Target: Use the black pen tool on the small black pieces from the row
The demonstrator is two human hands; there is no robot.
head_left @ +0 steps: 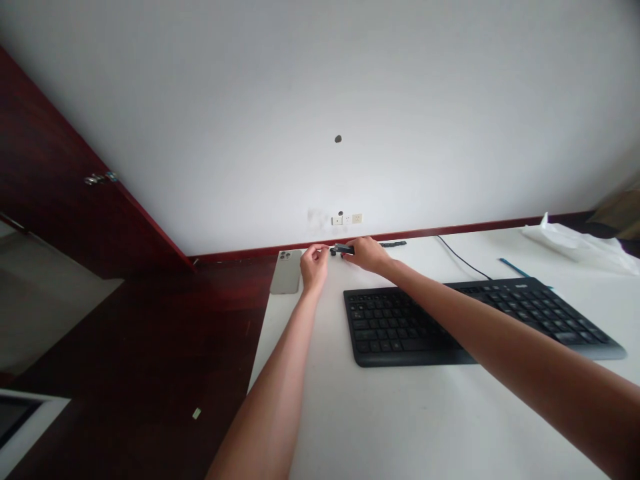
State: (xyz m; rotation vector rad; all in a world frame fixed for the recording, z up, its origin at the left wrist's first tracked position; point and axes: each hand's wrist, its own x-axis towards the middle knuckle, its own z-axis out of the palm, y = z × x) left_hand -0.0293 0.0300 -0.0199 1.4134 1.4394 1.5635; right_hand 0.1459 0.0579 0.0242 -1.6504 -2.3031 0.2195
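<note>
At the far edge of the white table (320, 373), my left hand (314, 262) has its thumb and fingertips brought together in a pinch. What it pinches is too small to make out. Facing it, my right hand (367, 254) is closed around a small dark object with a silvery end (344, 249), which points toward the left fingertips. Small black pieces (333, 253) lie between the two hands. Beside my left hand rests a pale phone (286, 275), camera side up. My right forearm crosses above a black keyboard (400, 327).
Behind the right hand lies a thin black strip (395, 245). A cable (463, 259) runs from the keyboard over the back edge. Farther right are a blue stick (513, 267) and a white plastic bag (575, 245). Wall sockets (347, 219) sit beyond the table.
</note>
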